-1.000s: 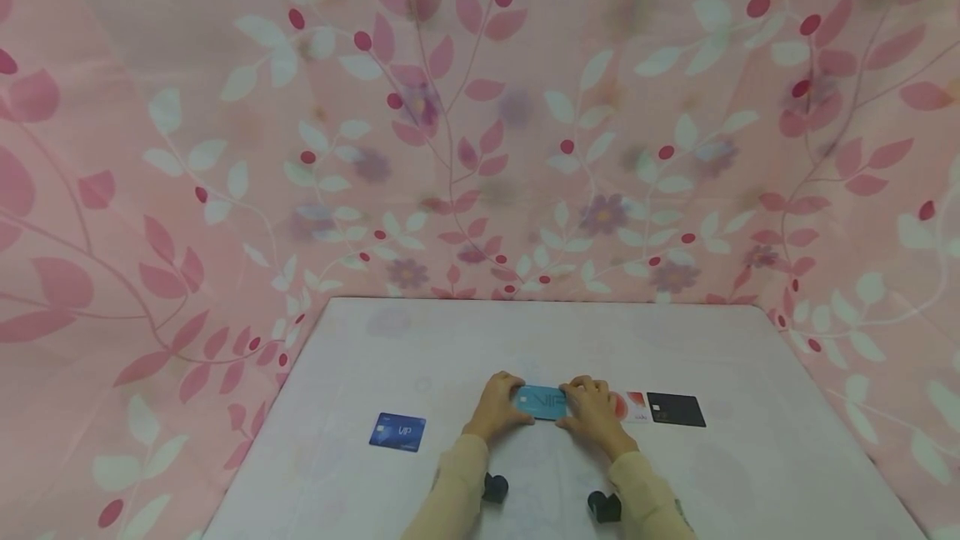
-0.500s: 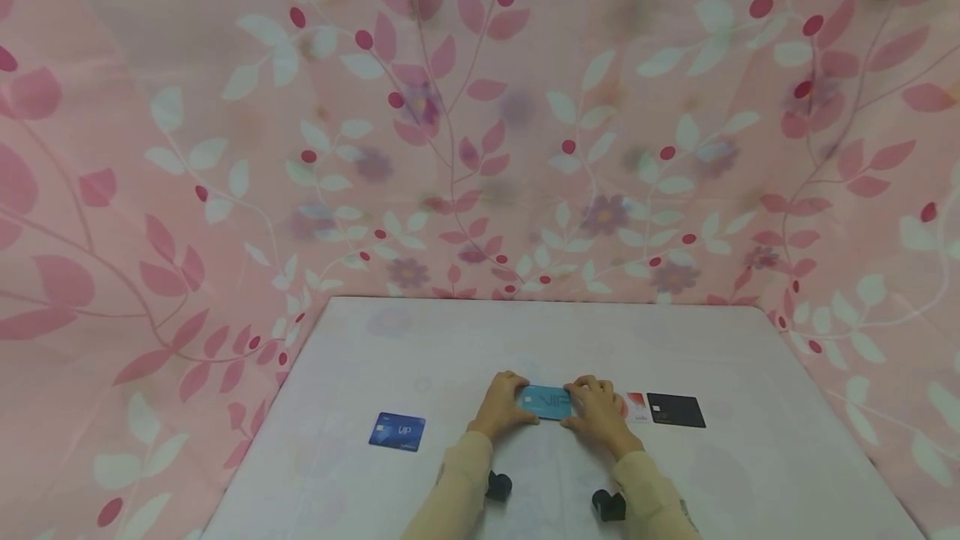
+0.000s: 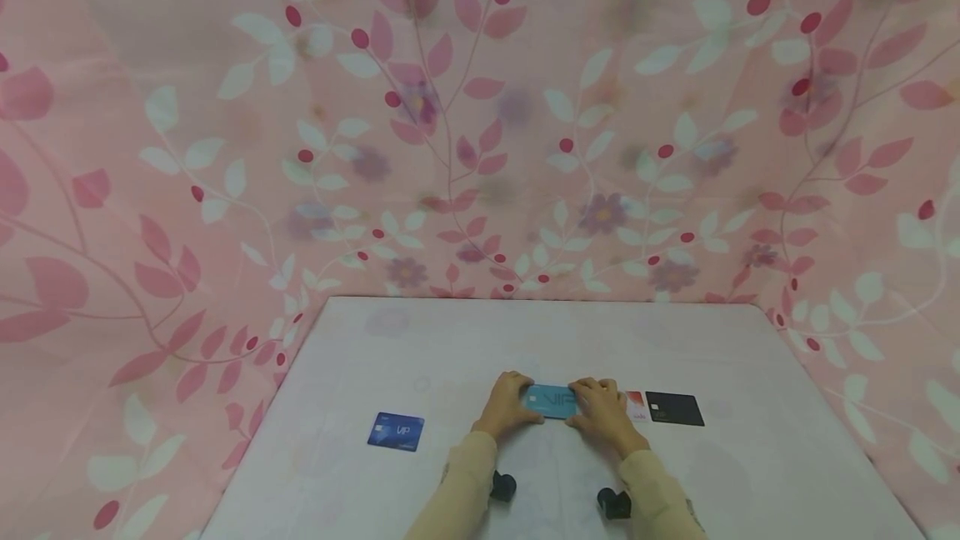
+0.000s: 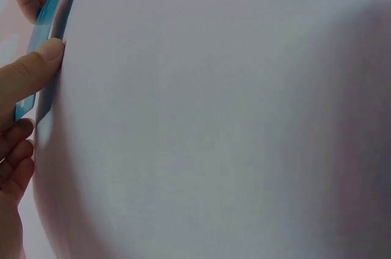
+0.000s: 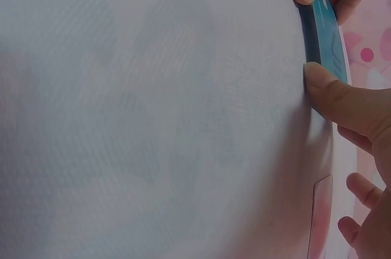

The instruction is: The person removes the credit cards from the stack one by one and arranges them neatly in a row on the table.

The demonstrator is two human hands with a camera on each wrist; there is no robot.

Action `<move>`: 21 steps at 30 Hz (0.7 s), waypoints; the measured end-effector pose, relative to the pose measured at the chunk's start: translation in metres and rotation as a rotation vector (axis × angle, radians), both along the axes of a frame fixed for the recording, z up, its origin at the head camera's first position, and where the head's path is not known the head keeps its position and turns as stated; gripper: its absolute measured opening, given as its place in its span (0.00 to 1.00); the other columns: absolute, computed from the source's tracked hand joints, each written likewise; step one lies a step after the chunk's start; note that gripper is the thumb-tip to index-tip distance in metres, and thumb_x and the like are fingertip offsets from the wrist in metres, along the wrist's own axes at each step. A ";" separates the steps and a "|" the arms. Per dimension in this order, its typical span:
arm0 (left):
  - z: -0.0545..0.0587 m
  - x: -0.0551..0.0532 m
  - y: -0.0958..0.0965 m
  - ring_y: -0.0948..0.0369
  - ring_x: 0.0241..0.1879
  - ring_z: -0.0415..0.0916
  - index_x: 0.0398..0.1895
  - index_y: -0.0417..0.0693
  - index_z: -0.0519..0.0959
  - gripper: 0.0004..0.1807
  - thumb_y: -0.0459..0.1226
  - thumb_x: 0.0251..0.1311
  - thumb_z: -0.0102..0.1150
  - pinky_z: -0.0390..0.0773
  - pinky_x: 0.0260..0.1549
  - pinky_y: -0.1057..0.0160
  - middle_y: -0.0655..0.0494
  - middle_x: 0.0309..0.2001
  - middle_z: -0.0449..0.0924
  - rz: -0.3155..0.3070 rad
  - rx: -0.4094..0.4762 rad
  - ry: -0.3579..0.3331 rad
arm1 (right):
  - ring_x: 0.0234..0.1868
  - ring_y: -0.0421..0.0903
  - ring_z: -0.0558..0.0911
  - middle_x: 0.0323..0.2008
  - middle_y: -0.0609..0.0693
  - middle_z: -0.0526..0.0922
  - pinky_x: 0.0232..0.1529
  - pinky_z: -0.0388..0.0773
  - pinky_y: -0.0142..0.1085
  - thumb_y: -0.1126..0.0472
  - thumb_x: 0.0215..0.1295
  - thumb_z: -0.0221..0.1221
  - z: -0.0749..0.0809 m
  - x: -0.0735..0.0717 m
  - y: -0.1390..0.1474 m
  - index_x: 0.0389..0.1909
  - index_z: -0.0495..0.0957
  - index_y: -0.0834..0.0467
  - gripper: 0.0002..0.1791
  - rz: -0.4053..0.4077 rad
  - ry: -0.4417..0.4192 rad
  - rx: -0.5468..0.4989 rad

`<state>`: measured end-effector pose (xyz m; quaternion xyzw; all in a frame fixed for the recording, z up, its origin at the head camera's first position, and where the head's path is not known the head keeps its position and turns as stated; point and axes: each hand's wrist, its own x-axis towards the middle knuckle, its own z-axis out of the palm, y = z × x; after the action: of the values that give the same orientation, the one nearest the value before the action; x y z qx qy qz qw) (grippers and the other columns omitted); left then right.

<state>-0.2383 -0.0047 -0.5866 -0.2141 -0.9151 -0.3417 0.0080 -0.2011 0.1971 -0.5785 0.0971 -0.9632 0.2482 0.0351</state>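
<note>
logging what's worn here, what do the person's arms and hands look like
The left hand and right hand wear no gloves. The left sleeve and right sleeve are pale cream, each with a small greyish mark, unreadable. Beside each sleeve is a rounded black piece, perhaps a wrist camera.

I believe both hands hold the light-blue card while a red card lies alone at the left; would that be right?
Not quite: the lone card at the left is dark blue, not red, as the head view shows; the left hand and right hand do hold the light-blue card.

Light-blue VIP card between fingers
</note>
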 end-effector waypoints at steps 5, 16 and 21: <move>0.001 0.002 0.002 0.55 0.47 0.72 0.46 0.38 0.80 0.35 0.43 0.30 0.80 0.73 0.52 0.61 0.49 0.44 0.78 0.003 -0.002 -0.013 | 0.54 0.64 0.64 0.52 0.55 0.74 0.44 0.61 0.57 0.57 0.43 0.73 -0.002 0.001 0.004 0.50 0.78 0.59 0.30 0.004 0.027 -0.002; 0.004 0.006 0.008 0.57 0.45 0.69 0.46 0.39 0.80 0.34 0.45 0.32 0.79 0.74 0.50 0.62 0.51 0.42 0.75 0.008 -0.028 -0.012 | 0.55 0.68 0.62 0.55 0.59 0.72 0.46 0.61 0.64 0.55 0.40 0.74 0.001 0.000 0.011 0.49 0.79 0.59 0.31 0.004 0.028 0.016; 0.003 0.006 0.010 0.59 0.45 0.69 0.47 0.42 0.80 0.34 0.47 0.32 0.79 0.74 0.49 0.64 0.53 0.42 0.74 0.012 -0.058 -0.001 | 0.55 0.70 0.62 0.56 0.61 0.71 0.44 0.60 0.66 0.54 0.40 0.74 0.002 -0.002 0.016 0.49 0.80 0.58 0.30 0.019 0.024 0.037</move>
<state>-0.2327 0.0048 -0.5833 -0.2087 -0.9258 -0.3151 0.0034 -0.2032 0.2126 -0.5766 0.1098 -0.9662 0.2293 0.0427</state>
